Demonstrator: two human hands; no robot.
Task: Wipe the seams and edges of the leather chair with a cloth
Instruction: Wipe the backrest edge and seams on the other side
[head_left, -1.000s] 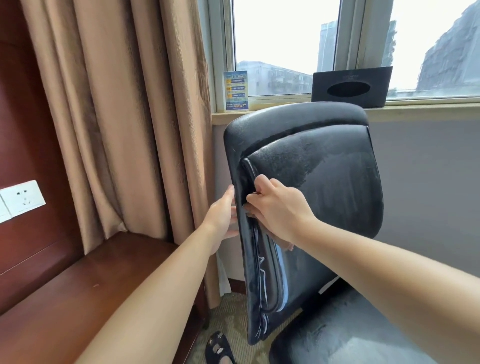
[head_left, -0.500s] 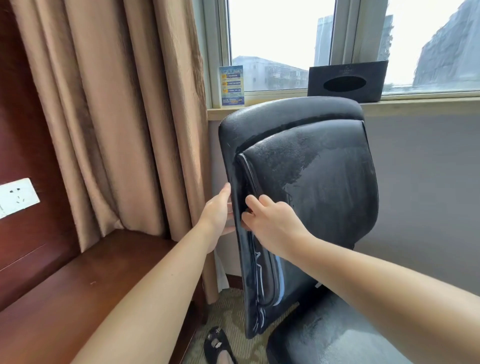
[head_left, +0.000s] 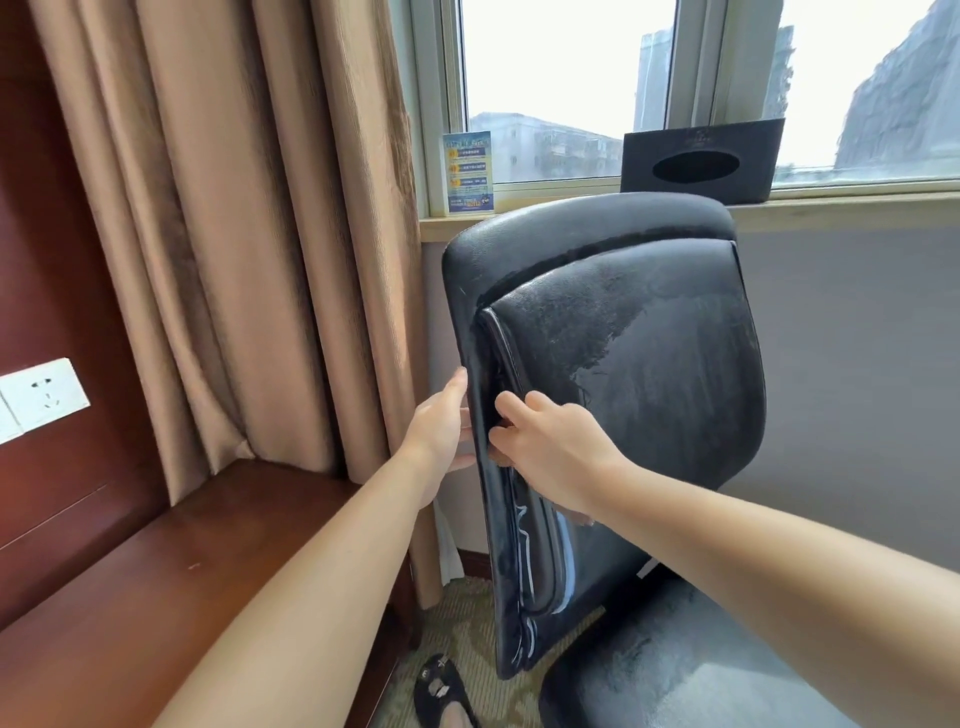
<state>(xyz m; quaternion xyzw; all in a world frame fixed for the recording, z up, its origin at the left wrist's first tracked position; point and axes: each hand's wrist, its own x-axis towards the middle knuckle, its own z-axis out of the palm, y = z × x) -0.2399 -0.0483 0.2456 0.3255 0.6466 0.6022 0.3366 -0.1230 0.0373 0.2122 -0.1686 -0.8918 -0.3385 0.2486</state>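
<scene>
While hands flank it, chair edge sits between.

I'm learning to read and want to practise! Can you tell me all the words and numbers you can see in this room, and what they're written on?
No text here is clear enough to quote.
Blue and yellow card on the window sill: lines of print, too small and blurred to read.
Black tissue box on the sill: a faint mark above its oval opening, unreadable.
Wall socket: no lettering shows.
Black leather chair: no label or brand shows.
</scene>
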